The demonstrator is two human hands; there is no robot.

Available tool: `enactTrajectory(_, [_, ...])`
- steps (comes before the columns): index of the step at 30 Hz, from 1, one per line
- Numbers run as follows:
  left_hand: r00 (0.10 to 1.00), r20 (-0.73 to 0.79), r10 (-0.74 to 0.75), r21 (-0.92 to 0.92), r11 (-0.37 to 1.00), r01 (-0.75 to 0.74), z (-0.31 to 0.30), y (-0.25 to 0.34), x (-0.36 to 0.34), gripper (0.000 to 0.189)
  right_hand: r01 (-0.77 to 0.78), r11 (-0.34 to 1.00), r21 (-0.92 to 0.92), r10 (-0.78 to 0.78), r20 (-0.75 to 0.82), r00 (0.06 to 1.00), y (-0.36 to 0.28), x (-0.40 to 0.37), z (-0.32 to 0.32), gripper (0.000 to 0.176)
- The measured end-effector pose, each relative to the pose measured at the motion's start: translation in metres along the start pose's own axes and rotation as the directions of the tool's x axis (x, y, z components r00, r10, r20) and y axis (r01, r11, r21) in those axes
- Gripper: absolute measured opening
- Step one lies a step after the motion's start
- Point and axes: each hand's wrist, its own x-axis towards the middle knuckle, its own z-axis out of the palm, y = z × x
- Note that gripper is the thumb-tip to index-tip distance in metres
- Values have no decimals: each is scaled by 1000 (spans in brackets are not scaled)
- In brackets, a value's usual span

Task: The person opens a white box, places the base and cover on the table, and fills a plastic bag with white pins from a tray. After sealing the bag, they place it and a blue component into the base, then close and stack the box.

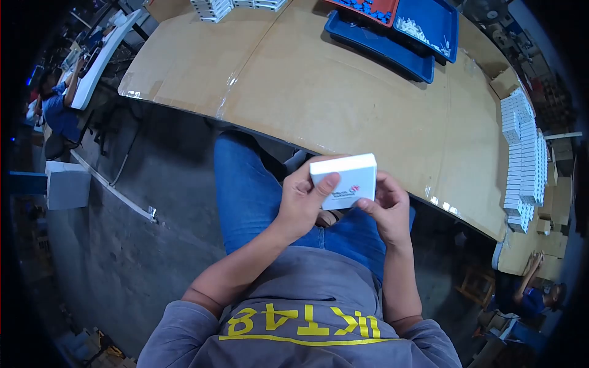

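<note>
A small white box (345,181) with dark lettering and a red mark on its face is held between my two hands, above my lap at the table's front edge. My left hand (305,197) grips its left side, the thumb lying across the printed face. At the lower right corner, my right hand (389,205) pinches the box with the thumb in front and curled fingers behind. The back of the box and the fingertips behind it are hidden.
The cardboard-covered table (294,80) spreads ahead. Blue trays (380,49) and a red tray (385,23) hold small blue and white parts. White boxes are stacked at the right (524,156) and far left (211,8). People sit at left (60,110) and lower right (534,297).
</note>
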Motion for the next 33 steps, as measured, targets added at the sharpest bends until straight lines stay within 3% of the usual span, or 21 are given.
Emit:
enactTrajectory(2, [998,-23,-57,-153,987,53,-6,-6,3,40,39,999,-31,-39,15,999,10,1,-6,33])
enactTrajectory(5, [987,-16,-160,-142,978,156,-16,-15,7,44,96,995,0,-96,-88,992,12,4,-6,36])
enactTrajectory(8, [999,-3,-40,11,999,40,-13,-16,12,52,183,982,-38,-187,-173,967,7,7,-8,43])
enactTrajectory(12, [984,176,3,275,960,-53,-17,-8,13,64,151,938,-312,-216,-188,958,-2,12,-3,52])
enactTrajectory(13, [979,203,-6,344,937,-66,-14,-4,13,58,182,941,-284,-238,-177,955,0,13,-1,56])
enactTrajectory(16, [964,182,-192,341,932,121,-16,2,15,45,209,960,-187,-245,-195,950,6,11,-3,53])
enactTrajectory(17, [981,160,-113,279,958,65,-16,-3,15,36,175,977,-123,-197,-196,961,7,11,-4,51])
enactTrajectory(19, [993,93,-67,202,978,47,-14,-6,15,38,103,995,6,-100,-197,975,7,9,-8,48])
enactTrajectory(20, [997,57,-45,163,986,35,-13,-7,14,38,116,993,1,-114,-186,976,8,8,-10,46])
enactTrajectory(22, [991,135,-1,221,975,-29,-13,-8,14,41,139,990,-9,-139,-162,977,10,7,-15,43])
enactTrajectory(25, [974,227,-1,261,963,-60,-7,2,14,47,157,964,-216,-161,-2,987,3,1,-17,42])
enactTrajectory(28, [968,236,-90,272,962,23,-9,0,10,47,185,963,-196,-186,10,982,7,-2,-19,40])
enactTrajectory(33, [966,256,40,281,953,-114,-10,-4,9,41,234,950,-209,-230,41,972,3,-3,-20,40])
